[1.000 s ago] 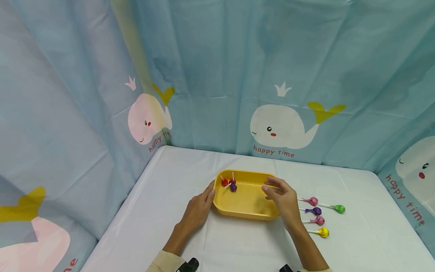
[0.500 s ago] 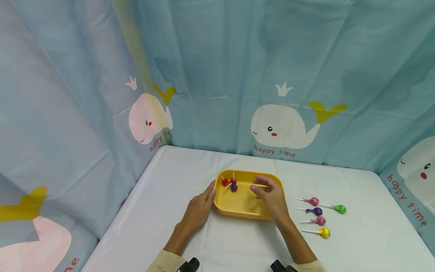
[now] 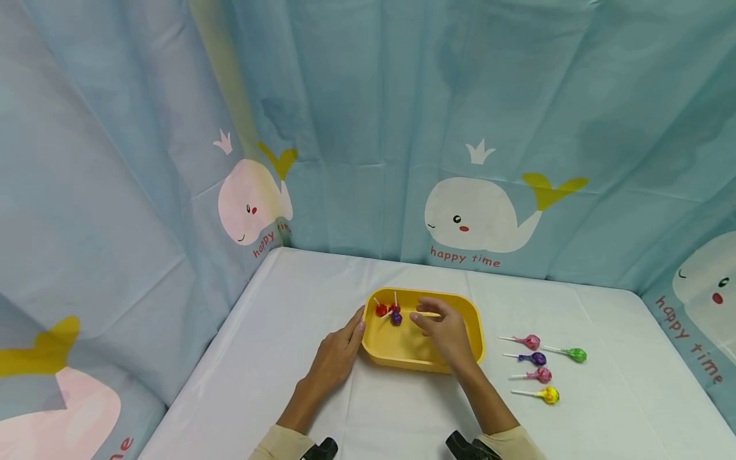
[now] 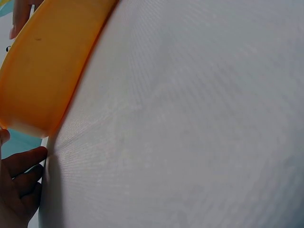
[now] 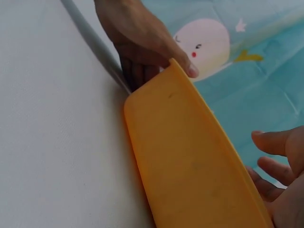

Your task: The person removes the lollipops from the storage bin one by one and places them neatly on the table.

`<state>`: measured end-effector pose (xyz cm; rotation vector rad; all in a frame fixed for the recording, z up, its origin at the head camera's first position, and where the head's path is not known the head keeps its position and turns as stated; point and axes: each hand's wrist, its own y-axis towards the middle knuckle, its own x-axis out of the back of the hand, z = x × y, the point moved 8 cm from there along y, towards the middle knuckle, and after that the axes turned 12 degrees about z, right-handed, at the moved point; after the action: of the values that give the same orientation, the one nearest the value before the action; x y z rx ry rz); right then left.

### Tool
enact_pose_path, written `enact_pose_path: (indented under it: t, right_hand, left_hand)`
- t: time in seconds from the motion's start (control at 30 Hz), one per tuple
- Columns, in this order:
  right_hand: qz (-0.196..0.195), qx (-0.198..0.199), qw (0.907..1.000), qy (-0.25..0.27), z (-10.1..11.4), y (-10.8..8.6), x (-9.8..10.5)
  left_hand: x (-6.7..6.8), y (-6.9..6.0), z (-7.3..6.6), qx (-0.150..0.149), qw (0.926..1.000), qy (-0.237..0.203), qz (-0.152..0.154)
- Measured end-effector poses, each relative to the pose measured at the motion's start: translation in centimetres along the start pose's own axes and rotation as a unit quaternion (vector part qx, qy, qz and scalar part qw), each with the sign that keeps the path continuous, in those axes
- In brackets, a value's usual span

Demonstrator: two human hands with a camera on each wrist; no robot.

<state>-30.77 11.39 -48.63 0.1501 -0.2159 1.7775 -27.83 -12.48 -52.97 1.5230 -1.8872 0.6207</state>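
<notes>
A yellow tray (image 3: pixel 414 365) stands on the white-covered table. My left hand (image 3: pixel 335 354) holds its left end; in the right wrist view the left thumb lies at the rim and the fingers are outside the wall. Two red lollipops (image 3: pixel 381 310) and a purple lollipop (image 3: pixel 397 319) lie in the tray's far left part. Over the middle of the tray is my right hand (image 3: pixel 445 329), thumb and fingers apart with nothing seen between them. The right wrist view shows that right hand (image 5: pixel 285 166) beside the tray's rim. Neither wrist view shows the lollipops.
Right of the tray lie several lollipops: two pink (image 3: pixel 530 342), a purple one (image 3: pixel 537 358), a green one (image 3: pixel 577 354) and a yellow one (image 3: pixel 550 395). A blue whale-print curtain (image 3: pixel 368 128) stands behind and to the left of the table (image 3: pixel 276 306).
My right hand has moved left from the tray's right edge to over its middle. The left hand, tray and lollipops have stayed in place.
</notes>
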Motion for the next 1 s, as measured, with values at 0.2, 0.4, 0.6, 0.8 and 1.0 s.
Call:
enact_pose_path:
  t: [0.2, 0.4, 0.6, 0.8, 1.0]
  right_hand:
    - [0.011, -0.018, 0.9997, -0.010, -0.5, 0.7, -0.6]
    - [0.018, -0.022, 0.9991, -0.032, -0.7, 1.4, -1.1]
    - [0.019, -0.017, 0.9977, -0.063, -0.7, 2.3, -1.6]
    - [0.021, -0.018, 0.9966, -0.078, -1.0, 3.0, -2.0]
    - [0.020, -0.010, 0.9942, -0.105, -0.9, 3.7, -2.3]
  left_hand:
    - [-0.1, -0.1, 0.1, 0.003, 1.0000, -0.002, 0.004]
    - [-0.1, -0.1, 0.2, 0.002, 0.9999, -0.007, 0.009]
    - [-0.1, -0.1, 0.1, 0.003, 1.0000, 0.000, 0.005]
    - [-0.2, -0.1, 0.2, 0.005, 1.0000, 0.001, 0.002]
    - [0.0, -0.1, 0.1, -0.003, 1.0000, 0.005, -0.005]
